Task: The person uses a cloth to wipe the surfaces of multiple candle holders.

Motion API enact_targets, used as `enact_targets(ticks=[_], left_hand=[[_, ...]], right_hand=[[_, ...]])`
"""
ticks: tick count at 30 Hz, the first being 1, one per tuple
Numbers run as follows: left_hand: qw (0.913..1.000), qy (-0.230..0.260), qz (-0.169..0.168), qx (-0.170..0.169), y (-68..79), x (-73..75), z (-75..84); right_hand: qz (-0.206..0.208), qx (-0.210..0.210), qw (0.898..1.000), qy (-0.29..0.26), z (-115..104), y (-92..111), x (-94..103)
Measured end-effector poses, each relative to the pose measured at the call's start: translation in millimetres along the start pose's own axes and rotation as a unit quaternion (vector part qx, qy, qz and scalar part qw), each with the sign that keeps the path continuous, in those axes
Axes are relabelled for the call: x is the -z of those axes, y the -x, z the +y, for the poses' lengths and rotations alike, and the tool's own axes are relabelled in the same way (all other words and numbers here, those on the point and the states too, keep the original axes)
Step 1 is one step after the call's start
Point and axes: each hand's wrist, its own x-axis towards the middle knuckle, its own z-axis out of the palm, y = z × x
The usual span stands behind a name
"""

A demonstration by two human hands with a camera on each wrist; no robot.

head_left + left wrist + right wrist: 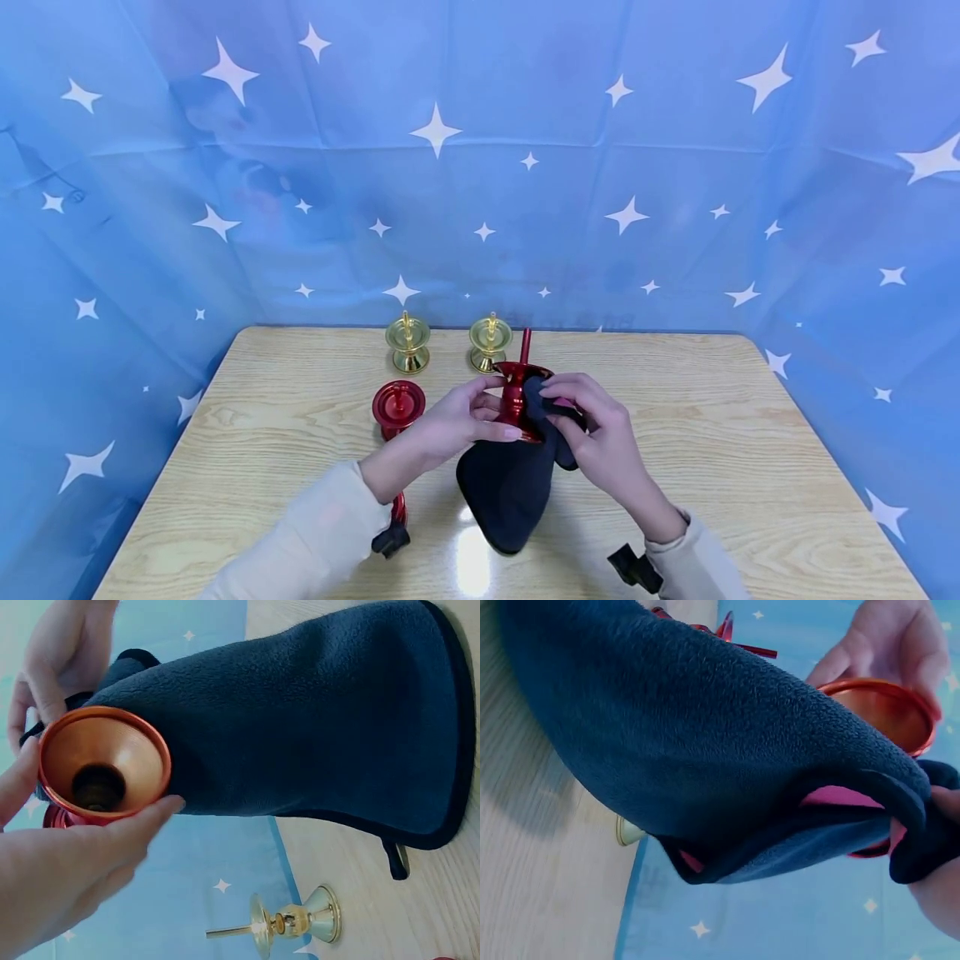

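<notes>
My left hand (453,421) grips a shiny red metal candlestick (513,400) round its foot, raised above the table with its pin pointing up. From the left wrist view the hollow underside of its foot (139,769) shows, coppery inside. My right hand (603,429) pinches a dark blue cloth (506,496) against the candlestick's stem, just under the drip dish. The cloth's bulk hangs down below the foot toward the table, and a pink underside (840,796) peeks out at a fold in the right wrist view.
A second red candlestick (398,403) stands left, close behind my left forearm. Two gold candlesticks, one (410,354) left and one (489,342) right, stand near the back edge of the wooden table (712,433). A blue star-patterned curtain (480,192) hangs behind.
</notes>
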Motion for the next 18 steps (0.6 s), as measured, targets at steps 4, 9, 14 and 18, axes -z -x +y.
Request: enact_targets(ticks=[4, 9, 14, 18], left_hand=[[0.9996, 0.022, -0.015, -0.003, 1.1, 2.1, 4.0], [0.9999, 0.007, -0.011, 0.002, 1.7, 2.8, 7.7], [0.9999, 0.005, -0.016, -0.005, 2.2, 4.1, 9.4], [0.9998, -0.011, -0.009, -0.014, 2.7, 5.9, 10.6]], right_hand=[[0.009, -0.053, 0.998, -0.041, 4.0, 2.4, 4.8], [0.01, -0.106, 0.993, -0.056, 7.4, 6.0, 7.3], [0.003, -0.12, 0.991, -0.06, 6.5, 7.0, 7.8], [0.005, -0.11, 0.992, -0.065, 5.7, 7.8, 8.2]])
